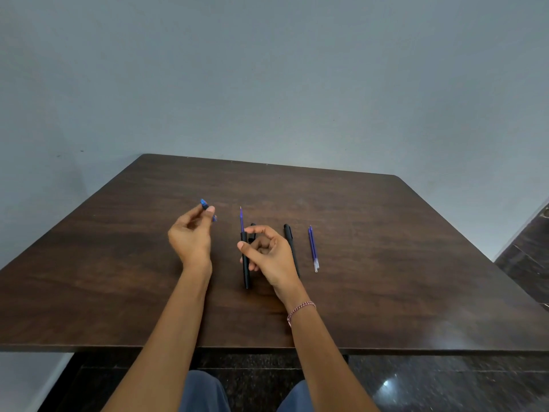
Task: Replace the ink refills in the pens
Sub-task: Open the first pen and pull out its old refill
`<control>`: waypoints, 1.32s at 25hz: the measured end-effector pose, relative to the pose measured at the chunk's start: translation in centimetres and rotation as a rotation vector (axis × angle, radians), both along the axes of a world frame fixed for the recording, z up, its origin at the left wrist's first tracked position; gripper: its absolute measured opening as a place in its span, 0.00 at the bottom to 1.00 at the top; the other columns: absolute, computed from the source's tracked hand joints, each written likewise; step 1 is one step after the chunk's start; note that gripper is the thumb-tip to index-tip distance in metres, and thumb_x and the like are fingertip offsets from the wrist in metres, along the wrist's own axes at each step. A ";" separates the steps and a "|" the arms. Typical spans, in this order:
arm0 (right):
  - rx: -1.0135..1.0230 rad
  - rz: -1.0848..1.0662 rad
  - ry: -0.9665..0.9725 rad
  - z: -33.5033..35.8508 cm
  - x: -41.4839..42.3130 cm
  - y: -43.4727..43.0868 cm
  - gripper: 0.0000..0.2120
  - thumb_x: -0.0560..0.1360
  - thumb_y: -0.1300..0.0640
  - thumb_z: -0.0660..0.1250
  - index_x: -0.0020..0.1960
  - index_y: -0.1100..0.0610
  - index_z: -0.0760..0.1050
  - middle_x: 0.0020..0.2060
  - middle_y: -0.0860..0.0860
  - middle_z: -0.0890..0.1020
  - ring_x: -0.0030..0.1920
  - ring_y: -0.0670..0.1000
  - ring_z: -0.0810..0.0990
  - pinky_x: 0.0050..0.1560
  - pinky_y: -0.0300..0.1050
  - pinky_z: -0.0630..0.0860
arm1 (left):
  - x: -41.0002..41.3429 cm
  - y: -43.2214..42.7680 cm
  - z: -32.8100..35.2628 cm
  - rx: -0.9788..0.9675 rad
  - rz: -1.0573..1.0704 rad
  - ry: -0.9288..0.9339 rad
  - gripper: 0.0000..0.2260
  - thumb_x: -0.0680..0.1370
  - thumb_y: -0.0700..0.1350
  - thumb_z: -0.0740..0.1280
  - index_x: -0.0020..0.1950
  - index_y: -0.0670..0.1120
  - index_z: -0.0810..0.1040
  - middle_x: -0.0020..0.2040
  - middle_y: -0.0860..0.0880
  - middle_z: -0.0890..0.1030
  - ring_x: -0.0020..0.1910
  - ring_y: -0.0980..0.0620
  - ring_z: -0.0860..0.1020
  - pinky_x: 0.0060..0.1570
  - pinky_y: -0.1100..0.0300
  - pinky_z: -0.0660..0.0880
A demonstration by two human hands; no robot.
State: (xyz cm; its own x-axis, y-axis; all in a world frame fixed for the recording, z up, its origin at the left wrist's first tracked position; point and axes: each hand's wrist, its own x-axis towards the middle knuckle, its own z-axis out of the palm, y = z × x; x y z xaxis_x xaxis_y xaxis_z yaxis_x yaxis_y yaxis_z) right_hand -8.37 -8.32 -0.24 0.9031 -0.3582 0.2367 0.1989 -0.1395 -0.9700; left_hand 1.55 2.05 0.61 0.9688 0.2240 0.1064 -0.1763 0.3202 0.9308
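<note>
Refills point(313, 250) right of pen point(291, 248)

Looks like a plain room in a home or small office, hard to say which. Just a dark wood table point(356, 233) against bare grey walls point(267, 69), with polished dark stone floor point(445, 388).

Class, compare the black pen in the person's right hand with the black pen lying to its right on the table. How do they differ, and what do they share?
The held pen is gripped by the right hand; the lying pen rests untouched on the table. The held pen is opened, a blue refill sticking out of its far end; the lying pen shows no refill. Both are slim, black, and point away from the person.
</note>
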 end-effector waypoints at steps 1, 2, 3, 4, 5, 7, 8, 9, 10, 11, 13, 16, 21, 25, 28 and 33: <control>0.022 -0.017 -0.018 0.0 0.0 0.0 0.11 0.72 0.59 0.72 0.52 0.50 0.76 0.29 0.49 0.79 0.25 0.43 0.75 0.28 0.35 0.73 | -0.1 -0.1 -0.2 0.268 0.071 -0.067 0.11 0.71 0.40 0.74 0.53 0.41 0.82 0.45 0.46 0.83 0.43 0.54 0.81 0.50 0.60 0.77; 0.042 -0.037 -0.037 0.0 0.1 -0.1 0.11 0.72 0.60 0.73 0.52 0.51 0.76 0.30 0.50 0.79 0.24 0.43 0.75 0.27 0.35 0.73 | -0.3 -0.3 -0.4 0.497 0.110 -0.162 0.12 0.71 0.41 0.74 0.53 0.41 0.82 0.45 0.46 0.83 0.43 0.54 0.79 0.48 0.63 0.75; 0.056 -0.059 -0.056 0.0 0.1 -0.2 0.11 0.72 0.60 0.73 0.52 0.51 0.76 0.30 0.49 0.79 0.24 0.43 0.75 0.27 0.35 0.73 | -0.6 -0.5 -0.5 0.651 0.106 -0.247 0.12 0.70 0.41 0.75 0.52 0.42 0.82 0.45 0.46 0.82 0.42 0.54 0.79 0.47 0.63 0.74; 0.064 -0.083 -0.069 0.0 0.1 -0.2 0.11 0.72 0.60 0.73 0.52 0.51 0.77 0.29 0.48 0.78 0.24 0.43 0.75 0.27 0.35 0.73 | -0.8 -0.6 -0.6 0.747 0.074 -0.295 0.12 0.70 0.42 0.75 0.52 0.43 0.82 0.44 0.46 0.82 0.42 0.52 0.79 0.47 0.61 0.75; 0.068 -0.102 -0.079 0.0 0.1 -0.3 0.11 0.72 0.60 0.73 0.51 0.51 0.77 0.29 0.48 0.78 0.24 0.43 0.75 0.27 0.36 0.73 | -1.0 -0.7 -0.6 0.810 0.041 -0.302 0.12 0.70 0.42 0.75 0.53 0.44 0.82 0.44 0.47 0.82 0.43 0.51 0.79 0.48 0.58 0.76; 0.080 -0.123 -0.089 0.0 0.0 -0.4 0.11 0.72 0.60 0.73 0.51 0.50 0.77 0.28 0.47 0.78 0.24 0.43 0.75 0.27 0.36 0.73 | -1.3 -0.9 -0.7 0.924 0.008 -0.276 0.12 0.71 0.44 0.74 0.53 0.46 0.82 0.44 0.49 0.82 0.43 0.51 0.80 0.46 0.55 0.78; 0.086 -0.129 -0.092 0.0 0.0 -0.4 0.11 0.72 0.60 0.73 0.51 0.50 0.77 0.28 0.46 0.78 0.24 0.44 0.75 0.26 0.36 0.72 | -1.4 -0.9 -0.8 0.978 -0.001 -0.275 0.11 0.71 0.44 0.74 0.53 0.47 0.82 0.44 0.49 0.82 0.43 0.51 0.80 0.45 0.55 0.77; 0.090 -0.132 -0.092 0.1 0.0 -0.4 0.11 0.72 0.60 0.73 0.51 0.50 0.76 0.28 0.47 0.78 0.24 0.44 0.75 0.26 0.36 0.72 | -1.5 -1.0 -0.8 1.024 -0.005 -0.284 0.10 0.71 0.45 0.73 0.52 0.48 0.82 0.44 0.49 0.82 0.43 0.51 0.80 0.43 0.56 0.76; 0.092 -0.132 -0.092 0.1 0.0 -0.4 0.11 0.72 0.59 0.73 0.51 0.50 0.76 0.28 0.46 0.78 0.24 0.44 0.75 0.27 0.36 0.73 | -1.6 -1.1 -0.8 1.061 -0.002 -0.295 0.09 0.72 0.45 0.73 0.51 0.48 0.82 0.44 0.49 0.82 0.43 0.51 0.80 0.41 0.57 0.75; 0.094 -0.128 -0.091 0.1 0.0 -0.4 0.11 0.72 0.59 0.73 0.51 0.50 0.76 0.28 0.46 0.78 0.24 0.44 0.75 0.27 0.36 0.73 | -1.6 -1.2 -0.8 1.091 -0.001 -0.298 0.08 0.72 0.45 0.73 0.50 0.48 0.81 0.44 0.49 0.82 0.44 0.50 0.80 0.40 0.57 0.73; 0.101 -0.121 -0.088 0.1 0.0 -0.3 0.11 0.72 0.59 0.73 0.51 0.50 0.76 0.28 0.46 0.78 0.24 0.44 0.75 0.27 0.37 0.73 | -1.6 -1.2 -0.7 1.132 -0.007 -0.277 0.07 0.72 0.46 0.72 0.49 0.48 0.81 0.43 0.49 0.81 0.45 0.49 0.79 0.38 0.58 0.70; 0.119 -0.123 -0.086 0.1 0.0 -0.3 0.10 0.72 0.60 0.73 0.51 0.49 0.76 0.29 0.48 0.78 0.24 0.44 0.75 0.27 0.37 0.73 | -1.4 -1.2 -0.8 1.174 0.005 -0.253 0.07 0.72 0.48 0.72 0.48 0.50 0.81 0.43 0.50 0.81 0.46 0.50 0.79 0.37 0.59 0.68; 0.144 -0.128 -0.100 0.3 0.1 -0.1 0.10 0.72 0.60 0.73 0.50 0.49 0.76 0.30 0.49 0.78 0.27 0.47 0.76 0.28 0.35 0.72 | -1.2 -1.0 -0.9 1.188 0.026 -0.247 0.11 0.73 0.54 0.70 0.50 0.50 0.81 0.43 0.50 0.82 0.47 0.49 0.79 0.38 0.58 0.70; 0.163 -0.118 -0.104 0.2 0.1 -0.3 0.10 0.72 0.58 0.73 0.51 0.49 0.76 0.32 0.51 0.79 0.36 0.54 0.78 0.31 0.35 0.73 | -1.4 -0.9 -0.6 0.977 0.037 -0.314 0.14 0.77 0.55 0.64 0.50 0.47 0.82 0.40 0.50 0.81 0.42 0.51 0.79 0.39 0.58 0.72; 0.155 -0.093 -0.095 0.2 0.2 -0.3 0.12 0.72 0.58 0.73 0.54 0.51 0.76 0.32 0.50 0.80 0.34 0.48 0.78 0.32 0.34 0.73 | -1.8 -1.1 -0.1 0.634 -0.198 -0.330 0.07 0.77 0.49 0.66 0.51 0.49 0.82 0.40 0.53 0.82 0.40 0.58 0.80 0.41 0.64 0.76; 0.143 -0.033 -0.091 0.3 0.0 -0.4 0.17 0.71 0.59 0.73 0.58 0.54 0.75 0.35 0.52 0.82 0.34 0.42 0.78 0.35 0.34 0.74 | -2.0 -1.1 0.4 0.198 -0.496 -0.062 0.06 0.76 0.46 0.68 0.44 0.50 0.84 0.40 0.50 0.85 0.42 0.55 0.82 0.38 0.64 0.77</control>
State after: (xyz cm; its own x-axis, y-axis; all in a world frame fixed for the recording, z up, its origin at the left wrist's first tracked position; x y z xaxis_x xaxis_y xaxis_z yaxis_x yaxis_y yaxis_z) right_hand -8.40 -8.76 0.03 0.8673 -0.4235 0.2617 0.2848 -0.0090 -0.9585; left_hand -0.48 0.91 1.02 0.9438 -0.2887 0.1608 -0.1054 0.1982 0.9745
